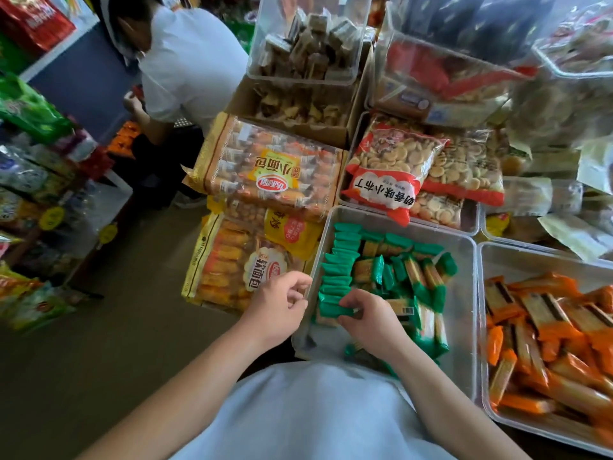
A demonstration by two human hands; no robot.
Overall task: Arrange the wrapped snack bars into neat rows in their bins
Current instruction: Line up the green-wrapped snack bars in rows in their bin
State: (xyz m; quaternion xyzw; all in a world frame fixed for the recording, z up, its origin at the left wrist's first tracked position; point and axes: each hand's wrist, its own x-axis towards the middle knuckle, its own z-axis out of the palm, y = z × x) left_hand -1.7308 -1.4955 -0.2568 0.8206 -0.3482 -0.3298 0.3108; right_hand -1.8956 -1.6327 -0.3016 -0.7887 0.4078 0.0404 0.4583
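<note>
Pinching a green-wrapped bar [333, 310] at the row's near end, right hand [368, 315] inside clear bin [462, 310]; left hand [278, 303] loosely curled, empty, beside its rim.

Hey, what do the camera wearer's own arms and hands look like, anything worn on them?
The left hand and right hand are bare: no gloves, and no rings, watch or bracelet show. The forearms are uncovered, with no sleeve in view. The only clothing visible is a pale, whitish shirt at the bottom.
</note>
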